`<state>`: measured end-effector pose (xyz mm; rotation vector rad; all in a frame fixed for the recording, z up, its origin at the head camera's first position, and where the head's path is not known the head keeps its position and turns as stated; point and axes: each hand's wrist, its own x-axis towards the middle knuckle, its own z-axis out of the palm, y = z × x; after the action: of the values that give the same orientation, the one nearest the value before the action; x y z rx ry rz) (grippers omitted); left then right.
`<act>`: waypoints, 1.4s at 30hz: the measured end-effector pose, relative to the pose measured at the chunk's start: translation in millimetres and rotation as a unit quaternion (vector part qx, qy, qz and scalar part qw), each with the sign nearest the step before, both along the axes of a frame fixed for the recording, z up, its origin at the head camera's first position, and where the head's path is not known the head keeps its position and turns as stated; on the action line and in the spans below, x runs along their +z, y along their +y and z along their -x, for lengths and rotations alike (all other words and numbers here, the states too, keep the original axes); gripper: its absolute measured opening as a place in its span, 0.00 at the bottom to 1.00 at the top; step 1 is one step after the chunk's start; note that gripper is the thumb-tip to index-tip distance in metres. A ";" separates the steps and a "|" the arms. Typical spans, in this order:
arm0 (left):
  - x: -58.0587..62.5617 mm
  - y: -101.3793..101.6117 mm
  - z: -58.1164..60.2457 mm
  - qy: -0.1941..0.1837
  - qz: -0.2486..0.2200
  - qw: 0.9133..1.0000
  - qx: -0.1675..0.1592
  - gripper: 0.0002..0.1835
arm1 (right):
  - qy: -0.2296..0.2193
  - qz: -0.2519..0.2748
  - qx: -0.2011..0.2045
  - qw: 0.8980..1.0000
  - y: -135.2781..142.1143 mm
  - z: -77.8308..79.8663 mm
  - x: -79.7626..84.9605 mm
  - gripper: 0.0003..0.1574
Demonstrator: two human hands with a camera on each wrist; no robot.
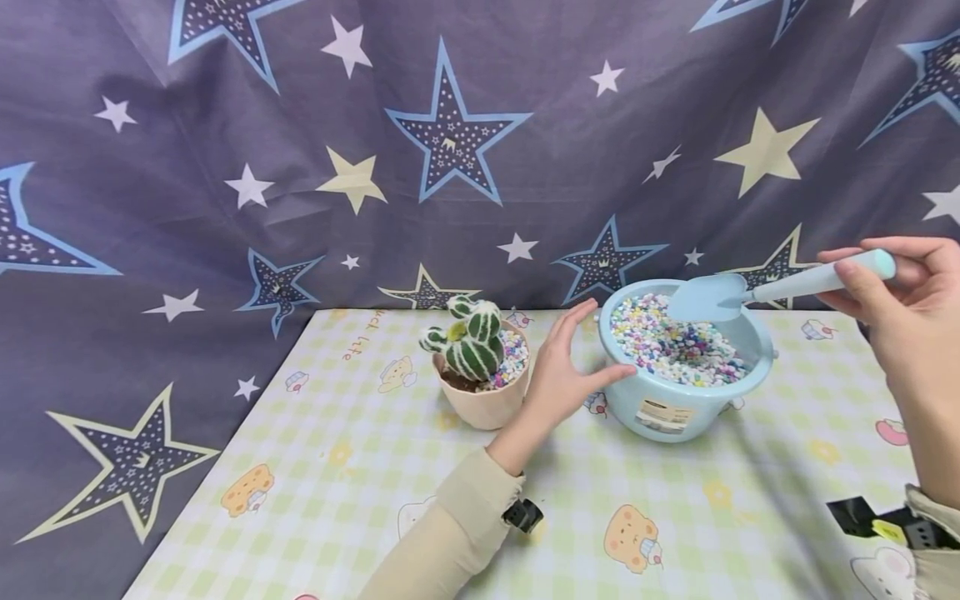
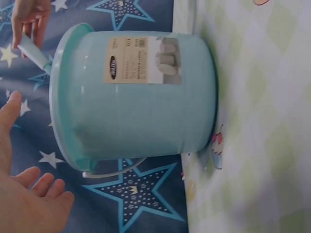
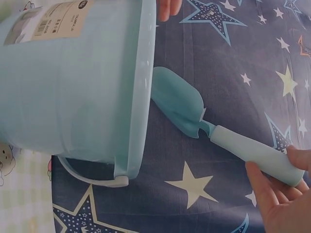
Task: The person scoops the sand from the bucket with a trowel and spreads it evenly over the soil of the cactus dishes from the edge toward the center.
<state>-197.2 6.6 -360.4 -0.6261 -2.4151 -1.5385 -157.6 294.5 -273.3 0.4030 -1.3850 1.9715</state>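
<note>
Two hands are at work over a check-patterned tablecloth [image 1: 360, 483], with a pale blue bucket [image 1: 626, 408] standing upright between them, right of centre. The right hand [image 1: 918, 292] pinches the end of a light blue trowel [image 1: 787, 286] between thumb and fingers; the handle slopes up to the right, and the blade hangs above the far right part of the bucket's opening. The left hand [image 1: 558, 379] is spread wide, thumb well away from the fingers, at the bucket's left side; the thumb overlaps the rim in the head view, but whether it touches is hard to tell. Small coloured pebbles [image 1: 652, 342] lie inside, with a hollow toward the near right. To the left stands a pale pink pot [image 1: 487, 408] with a cactus [image 1: 474, 346] in it.

The trowel looks light and stiff, its smooth round handle apt to turn in a pinch, so a hold nearer the blade should steady a load. The pebbles look loose and likely to roll off. The bucket seems thin-walled; its rim offers the firmest hold.
</note>
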 end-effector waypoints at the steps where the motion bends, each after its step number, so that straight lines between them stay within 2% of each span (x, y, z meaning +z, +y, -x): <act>1: -1.8 1.1 0.4 -0.003 0.000 1.000 -0.002 0.48 | 0.001 0.002 0.001 1.000 0.8 0.1 -0.2 0.15; 9: -13.9 11.4 3.5 -0.011 -0.002 1.000 -0.002 0.48 | -0.017 -0.033 -0.035 0.999 7.4 -1.3 1.1 0.14; 16: -19.1 18.6 4.1 -0.020 -0.009 1.000 0.005 0.50 | -0.009 -0.028 -0.025 0.999 13.3 -1.8 3.7 0.13; 22: -19.6 21.9 3.4 -0.032 -0.009 0.999 0.014 0.51 | -0.005 0.000 0.029 1.000 23.8 0.5 5.9 0.12; 29: -18.6 22.5 2.4 -0.038 0.003 0.999 0.020 0.51 | -0.052 -0.073 0.046 0.995 35.6 2.1 13.4 0.14; 33: -17.4 21.9 2.6 -0.039 0.011 0.999 0.019 0.51 | -0.056 -0.122 0.069 0.989 39.5 8.1 17.5 0.16; 37: -17.4 21.8 3.1 -0.037 0.018 0.999 0.018 0.51 | -0.036 -0.171 0.113 0.978 42.2 16.5 15.0 0.17; 40: -17.2 21.4 3.0 -0.035 0.023 0.999 0.019 0.51 | -0.019 -0.171 0.143 0.975 42.5 20.1 8.0 0.16; 42: -17.0 20.7 2.6 -0.037 0.028 0.999 0.022 0.51 | -0.027 -0.165 0.142 0.976 41.3 18.8 0.8 0.16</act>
<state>-199.9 27.4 -377.4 -0.5312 -2.5152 -1.5074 -176.4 335.7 -272.5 0.7388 -1.7800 1.9850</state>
